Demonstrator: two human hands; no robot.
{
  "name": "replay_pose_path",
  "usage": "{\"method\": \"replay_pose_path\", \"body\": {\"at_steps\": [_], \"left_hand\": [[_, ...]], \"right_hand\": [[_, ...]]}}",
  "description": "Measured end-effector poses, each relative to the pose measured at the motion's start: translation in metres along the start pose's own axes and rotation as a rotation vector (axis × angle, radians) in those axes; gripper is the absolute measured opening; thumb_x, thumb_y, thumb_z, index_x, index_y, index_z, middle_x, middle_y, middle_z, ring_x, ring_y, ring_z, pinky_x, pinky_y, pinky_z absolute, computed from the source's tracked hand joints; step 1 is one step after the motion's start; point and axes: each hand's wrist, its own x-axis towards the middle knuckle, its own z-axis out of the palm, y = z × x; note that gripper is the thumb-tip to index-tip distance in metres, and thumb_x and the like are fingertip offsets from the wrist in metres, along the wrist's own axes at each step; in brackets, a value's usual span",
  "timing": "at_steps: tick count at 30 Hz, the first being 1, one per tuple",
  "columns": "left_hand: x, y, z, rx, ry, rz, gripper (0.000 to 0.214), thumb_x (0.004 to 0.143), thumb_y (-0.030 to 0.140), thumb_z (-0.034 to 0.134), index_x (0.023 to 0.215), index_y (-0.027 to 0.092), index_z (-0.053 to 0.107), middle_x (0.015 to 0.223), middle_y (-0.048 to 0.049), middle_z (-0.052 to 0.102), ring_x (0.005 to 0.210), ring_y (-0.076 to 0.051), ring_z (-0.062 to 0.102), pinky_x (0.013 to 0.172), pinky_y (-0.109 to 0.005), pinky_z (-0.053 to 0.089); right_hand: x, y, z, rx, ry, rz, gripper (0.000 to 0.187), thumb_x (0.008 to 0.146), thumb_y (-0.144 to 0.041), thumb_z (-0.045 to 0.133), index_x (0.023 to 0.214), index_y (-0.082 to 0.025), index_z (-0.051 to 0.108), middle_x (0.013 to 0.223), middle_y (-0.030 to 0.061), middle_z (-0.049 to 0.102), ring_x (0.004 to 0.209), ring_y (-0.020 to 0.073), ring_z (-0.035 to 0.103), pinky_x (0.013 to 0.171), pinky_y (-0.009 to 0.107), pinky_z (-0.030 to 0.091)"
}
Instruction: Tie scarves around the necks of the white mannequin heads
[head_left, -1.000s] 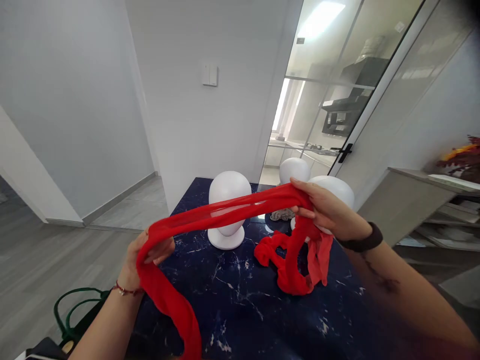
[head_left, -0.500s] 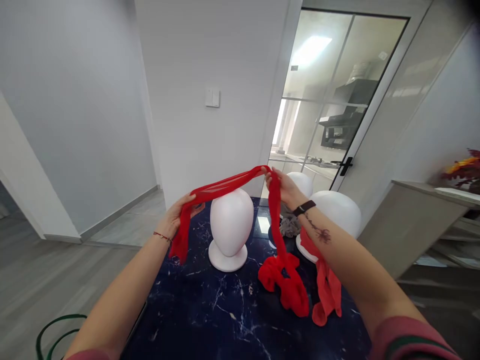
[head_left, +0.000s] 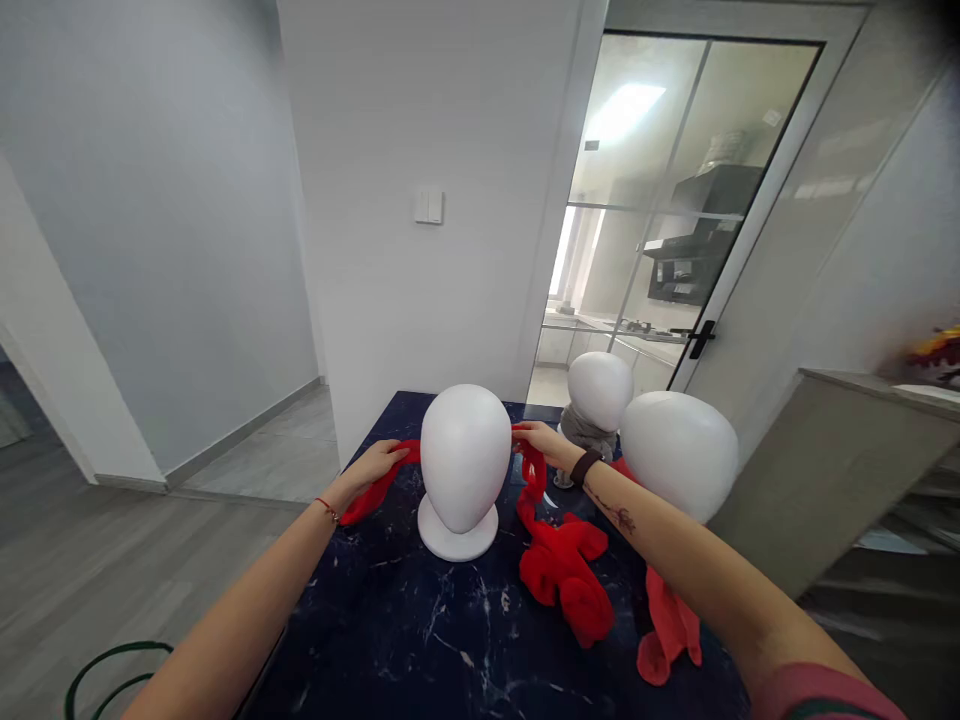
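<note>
A white mannequin head (head_left: 465, 455) stands upright on its round base on the dark marbled table (head_left: 405, 640). A long red scarf (head_left: 566, 570) passes behind it, its middle stretch hidden by the head. On the left side, my left hand (head_left: 379, 462) is closed on the scarf, with a short end hanging below the wrist. My right hand (head_left: 544, 440) grips the scarf close to the right side of the head. From there the longer part drops and lies bunched on the tabletop.
To the right stands another white mannequin head (head_left: 675, 450) with a coral scarf (head_left: 667, 620) hanging from it. Behind it is a third head (head_left: 600, 388) with grey cloth (head_left: 589, 432) round its neck. A glass door (head_left: 652, 200) and a cabinet (head_left: 817, 480) are beyond.
Both hands have come down from above the mannequin head to either side of it. The scarf's stretched part has moved from over the top to behind the head.
</note>
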Motion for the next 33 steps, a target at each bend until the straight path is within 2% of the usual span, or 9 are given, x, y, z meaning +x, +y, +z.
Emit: {"method": "replay_pose_path", "body": {"at_steps": [3,6,9,12,16,22,26,29,33], "left_hand": [[-0.012,-0.008,0.022,-0.359,-0.183,-0.119,0.019,0.079,0.033,0.059,0.077,0.014,0.062,0.062,-0.0047,0.065,0.057,-0.016,0.057,0.054,-0.025,0.040],[-0.023,-0.018,0.043,-0.619,-0.276,-0.309,0.019,0.082,0.030,0.056,0.077,0.012,0.060,0.057,-0.0056,0.064,0.049,-0.015,0.057,0.049,-0.024,0.042],[-0.035,-0.026,0.060,-0.872,-0.293,-0.467,0.020,0.086,0.022,0.049,0.072,0.012,0.057,0.054,-0.0045,0.060,0.047,-0.013,0.056,0.051,-0.023,0.046],[-0.049,-0.030,0.072,-1.052,-0.299,-0.519,0.020,0.089,0.020,0.044,0.075,0.011,0.056,0.060,-0.0042,0.061,0.054,-0.012,0.059,0.060,-0.023,0.051],[-0.067,-0.035,0.082,-1.309,-0.277,-0.563,0.014,0.085,0.014,0.045,0.088,0.009,0.057,0.070,-0.0073,0.065,0.061,-0.014,0.063,0.063,-0.025,0.053],[-0.081,-0.045,0.097,-1.205,-0.235,-0.554,0.017,0.074,0.011,0.050,0.089,0.008,0.058,0.076,-0.0095,0.068,0.069,-0.018,0.066,0.065,-0.027,0.052],[-0.092,-0.044,0.101,-1.054,-0.298,-0.384,0.035,0.067,0.003,0.050,0.100,0.010,0.059,0.088,-0.0100,0.070,0.082,-0.021,0.067,0.075,-0.029,0.051],[-0.099,-0.044,0.101,-0.970,-0.339,-0.347,0.045,0.067,0.002,0.051,0.110,0.013,0.057,0.098,-0.0108,0.070,0.084,-0.022,0.068,0.075,-0.031,0.051],[-0.100,-0.047,0.108,-0.977,-0.337,-0.347,0.032,0.072,0.007,0.057,0.105,0.008,0.061,0.103,-0.0154,0.069,0.088,-0.023,0.068,0.077,-0.030,0.051]], "right_hand": [[-0.015,0.028,0.005,0.067,0.025,0.096,0.020,0.083,-0.001,0.045,0.073,-0.011,0.059,0.061,0.0038,0.064,0.051,0.0101,0.058,0.052,0.020,0.047],[-0.033,0.059,0.014,0.135,0.057,0.202,0.030,0.090,-0.005,0.033,0.069,-0.012,0.054,0.058,0.0028,0.059,0.049,0.0080,0.056,0.055,0.018,0.048],[-0.051,0.085,0.025,0.174,0.055,0.309,0.029,0.090,-0.006,0.033,0.070,-0.011,0.053,0.059,0.0038,0.058,0.049,0.0083,0.056,0.056,0.018,0.048],[-0.065,0.103,0.035,0.196,0.047,0.377,0.021,0.087,-0.005,0.037,0.074,-0.010,0.054,0.062,0.0045,0.059,0.051,0.0098,0.058,0.056,0.020,0.049],[-0.071,0.114,0.045,0.220,0.085,0.363,0.018,0.083,-0.001,0.042,0.075,-0.012,0.053,0.061,0.0019,0.059,0.052,0.0094,0.058,0.058,0.020,0.049],[-0.078,0.116,0.051,0.244,0.101,0.314,0.017,0.082,-0.002,0.044,0.073,-0.015,0.051,0.063,0.0016,0.060,0.051,0.0103,0.058,0.056,0.022,0.049],[-0.084,0.120,0.054,0.259,0.103,0.281,0.016,0.081,-0.002,0.045,0.075,-0.016,0.049,0.062,0.0001,0.059,0.051,0.0108,0.059,0.056,0.023,0.049],[-0.085,0.125,0.056,0.266,0.112,0.271,0.014,0.080,-0.003,0.048,0.076,-0.017,0.047,0.065,0.0004,0.060,0.054,0.0124,0.061,0.058,0.025,0.050],[-0.084,0.130,0.057,0.277,0.102,0.265,0.013,0.078,-0.003,0.049,0.078,-0.016,0.047,0.065,0.0011,0.061,0.053,0.0127,0.061,0.057,0.025,0.050]]}}
